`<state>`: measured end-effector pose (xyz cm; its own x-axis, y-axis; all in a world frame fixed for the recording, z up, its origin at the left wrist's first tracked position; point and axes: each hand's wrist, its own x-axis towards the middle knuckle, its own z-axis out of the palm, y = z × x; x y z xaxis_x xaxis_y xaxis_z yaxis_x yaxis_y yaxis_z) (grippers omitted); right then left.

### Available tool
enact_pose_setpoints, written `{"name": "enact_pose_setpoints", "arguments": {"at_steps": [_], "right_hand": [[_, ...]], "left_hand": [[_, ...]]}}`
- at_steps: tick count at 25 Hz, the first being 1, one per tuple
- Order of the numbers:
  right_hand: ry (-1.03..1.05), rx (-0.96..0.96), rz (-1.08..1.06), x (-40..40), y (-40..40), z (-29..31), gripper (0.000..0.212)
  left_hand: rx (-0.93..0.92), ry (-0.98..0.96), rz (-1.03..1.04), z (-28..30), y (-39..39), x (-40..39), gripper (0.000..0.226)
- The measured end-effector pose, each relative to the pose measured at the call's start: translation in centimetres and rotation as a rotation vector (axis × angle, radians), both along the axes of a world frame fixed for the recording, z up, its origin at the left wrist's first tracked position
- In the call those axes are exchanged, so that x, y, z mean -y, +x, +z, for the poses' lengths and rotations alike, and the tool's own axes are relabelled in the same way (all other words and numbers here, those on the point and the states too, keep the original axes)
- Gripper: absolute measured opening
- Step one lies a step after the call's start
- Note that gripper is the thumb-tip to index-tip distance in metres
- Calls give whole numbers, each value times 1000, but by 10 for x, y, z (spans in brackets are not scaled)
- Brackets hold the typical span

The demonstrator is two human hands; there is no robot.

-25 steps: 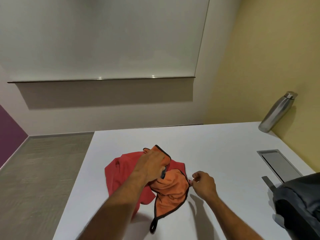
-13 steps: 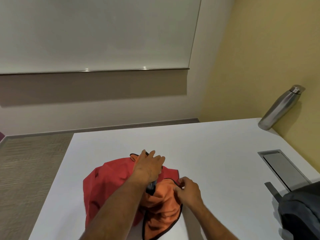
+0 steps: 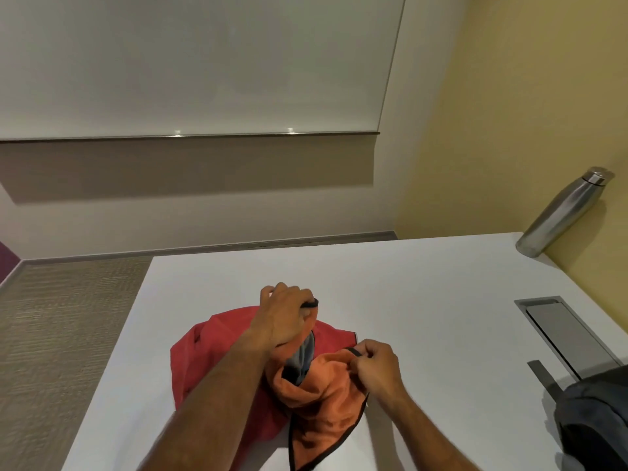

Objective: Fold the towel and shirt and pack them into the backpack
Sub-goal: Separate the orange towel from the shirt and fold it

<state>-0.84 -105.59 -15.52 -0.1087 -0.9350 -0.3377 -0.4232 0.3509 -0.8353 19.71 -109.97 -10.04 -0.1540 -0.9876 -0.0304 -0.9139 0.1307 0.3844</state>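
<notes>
An orange towel (image 3: 323,406) with a dark trim and a grey underside lies bunched on top of a red shirt (image 3: 210,351) on the white table (image 3: 424,283). My left hand (image 3: 283,316) grips the towel's far edge, fingers curled round the trim. My right hand (image 3: 375,367) pinches another part of the trimmed edge, just right of the bunch. The dark backpack (image 3: 598,419) sits at the table's near right corner, partly cut off by the frame. My left forearm hides much of the shirt.
A steel bottle (image 3: 564,212) stands at the table's far right corner against the yellow wall. A grey metal hatch (image 3: 567,334) is set into the tabletop on the right. Carpeted floor lies left of the table.
My left hand went from lying flat on the cloth to gripping the towel's far edge. My right hand moved right along the trim and pinches it there. The towel has opened out a little.
</notes>
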Motion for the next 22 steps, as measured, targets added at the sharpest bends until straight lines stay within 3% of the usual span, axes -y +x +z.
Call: {"name": "enact_pose_setpoints", "arguments": {"at_steps": [5,8,12,15,17,22], "right_hand": [[-14,256,12,-12,-22,31,8],[-76,212,71,-22,-39,44,34],[-132,211,-24,-33,-61,61,9],[-145,308,-110,-45,-79,76,17],[-171,397,-127,-54,-88,89,4],[-204,558,-236,-64,-114,110,23]], "left_hand": [[-219,-56,208,27,12,-15,12],[-295,-63,302,45,22,-28,10],[-298,-77,373,61,28,-50,6],[-392,-84,444,69,30,-69,11],[-549,-108,473,75,31,-79,16],[-774,-219,534,93,20,-103,33]]}}
